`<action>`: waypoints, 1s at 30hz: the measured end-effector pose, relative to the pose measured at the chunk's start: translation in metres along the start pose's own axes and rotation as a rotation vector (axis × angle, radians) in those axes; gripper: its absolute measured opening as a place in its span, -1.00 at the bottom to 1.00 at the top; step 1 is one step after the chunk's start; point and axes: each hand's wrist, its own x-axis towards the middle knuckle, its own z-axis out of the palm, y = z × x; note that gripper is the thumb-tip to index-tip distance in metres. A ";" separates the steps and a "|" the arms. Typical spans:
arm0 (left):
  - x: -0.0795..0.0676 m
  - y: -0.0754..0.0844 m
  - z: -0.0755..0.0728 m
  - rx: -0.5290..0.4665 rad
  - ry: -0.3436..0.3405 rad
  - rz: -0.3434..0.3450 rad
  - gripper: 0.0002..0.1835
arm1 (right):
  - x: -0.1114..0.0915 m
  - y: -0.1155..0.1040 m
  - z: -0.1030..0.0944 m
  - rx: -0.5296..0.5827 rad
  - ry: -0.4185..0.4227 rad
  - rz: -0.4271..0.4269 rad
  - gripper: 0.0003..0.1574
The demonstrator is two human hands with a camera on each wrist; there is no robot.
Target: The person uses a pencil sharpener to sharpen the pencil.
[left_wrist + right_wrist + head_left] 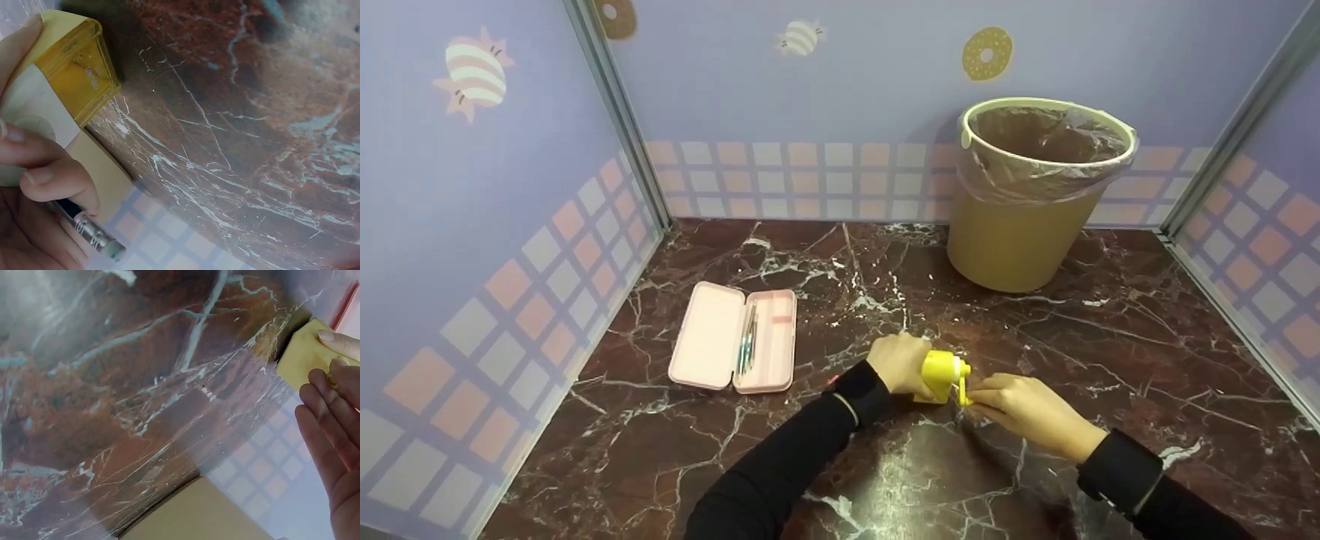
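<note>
My left hand [898,362] grips a yellow and white hand-crank pencil sharpener [937,373] over the dark marble-patterned table. In the left wrist view, its clear yellow shavings drawer [84,76] faces outward. A pencil [93,232] shows below the curled fingers of that hand, its metal band and eraser end sticking out; the rest of it is hidden. On the sharpener's right side, my right hand [1024,409] pinches the yellow crank handle [962,388] with thumb and fingertips. The right wrist view shows its other fingers [318,439] extended beside the sharpener.
To the left lies an open pink pencil case [707,335] with several thin pencils or brushes [748,341] in it. A tan waste bin [1012,232] lined with a plastic bag stands at the back right. Small pale bits are scattered beyond my hands. Patterned walls [810,97] enclose the table.
</note>
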 end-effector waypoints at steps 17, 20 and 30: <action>0.000 0.004 -0.005 0.023 -0.005 0.024 -0.42 | 0.003 0.000 -0.015 -0.006 0.046 -0.047 -0.67; 0.001 0.004 -0.004 0.022 -0.003 0.025 -0.43 | 0.005 0.001 -0.018 -0.009 0.052 -0.041 -0.68; 0.000 0.000 -0.002 0.013 0.016 0.051 -0.44 | 0.012 0.004 -0.027 -0.028 0.076 -0.056 -0.69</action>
